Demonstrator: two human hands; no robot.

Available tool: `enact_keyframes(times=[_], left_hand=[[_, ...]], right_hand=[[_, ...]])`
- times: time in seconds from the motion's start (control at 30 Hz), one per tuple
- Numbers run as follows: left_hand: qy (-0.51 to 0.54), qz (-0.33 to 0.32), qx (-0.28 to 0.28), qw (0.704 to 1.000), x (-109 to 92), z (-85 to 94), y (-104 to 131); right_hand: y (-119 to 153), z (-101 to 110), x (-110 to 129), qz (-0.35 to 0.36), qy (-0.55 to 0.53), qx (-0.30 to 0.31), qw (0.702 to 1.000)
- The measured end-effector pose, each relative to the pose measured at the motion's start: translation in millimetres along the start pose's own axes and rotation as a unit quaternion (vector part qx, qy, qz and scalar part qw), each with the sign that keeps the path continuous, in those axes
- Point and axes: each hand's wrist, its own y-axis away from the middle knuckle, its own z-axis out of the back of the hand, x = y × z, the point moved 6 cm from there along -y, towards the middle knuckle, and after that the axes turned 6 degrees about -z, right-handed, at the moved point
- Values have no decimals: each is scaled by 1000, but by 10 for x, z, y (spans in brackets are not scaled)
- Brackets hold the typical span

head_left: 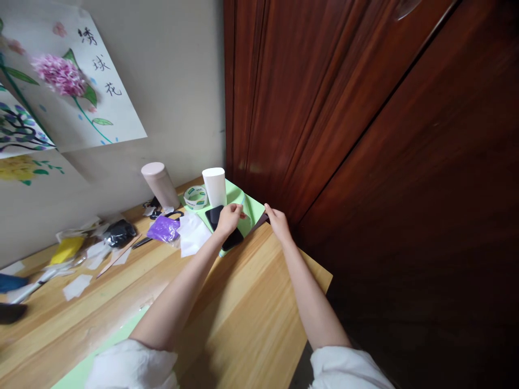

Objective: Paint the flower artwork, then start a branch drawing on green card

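Observation:
My left hand [230,218] is closed in a pinch above a black phone [214,215] at the back right of the wooden table; what its fingertips hold is too small to name. My right hand [277,220] has its fingers at the right corner of a light green sheet [254,208], closed on that edge. The phone lies on the green sheet. Behind it stand a white oval container [214,186] and a roll of tape [195,198]. A white paper piece [192,234] lies left of the phone.
A pink cylinder [160,184], a purple packet [164,229], a black bundle [120,233] and a yellow packet [67,250] line the wall side of the table [251,302]. Dark wooden doors [365,162] rise beyond its right edge. Flower pictures [117,116] hang on the wall.

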Motion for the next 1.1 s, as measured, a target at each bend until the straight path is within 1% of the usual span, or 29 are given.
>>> enact_keyframes(times=[0.1, 0.2, 0.33, 0.43, 0.53, 0.7, 0.77, 0.9, 1.0, 1.1], left_hand=[[-105, -35, -17, 994, -110, 8, 34], [-208, -62, -34, 976, -245, -50, 46], [-316, -88, -28, 944, -387, -269, 75], [-376, -91, -5, 922, -412, -438, 133], [-420, -86, 16, 903, -404, -524, 188], [-463, -72, 49, 882, -376, -544, 222], [-471, -64, 64, 878, -359, -535, 227], [-467, -51, 100, 877, -348, -498, 224], [-448, -46, 121, 885, -372, -481, 208], [-421, -48, 130, 896, -398, -504, 195]], right_hand=[[24, -58, 12, 6, 17, 41, 999], [61, -184, 41, 11, 40, 76, 996], [91, -278, 56, 17, 51, 94, 994], [91, -276, 40, 24, 43, 99, 994], [86, -293, 23, 25, 22, 117, 993], [106, -310, 48, 8, -17, 152, 988], [124, -253, 74, 0, -25, 162, 987], [144, -53, 89, -12, -31, 172, 985], [125, 76, 41, -27, -28, 157, 987], [104, 127, -23, -42, -6, 123, 991]])
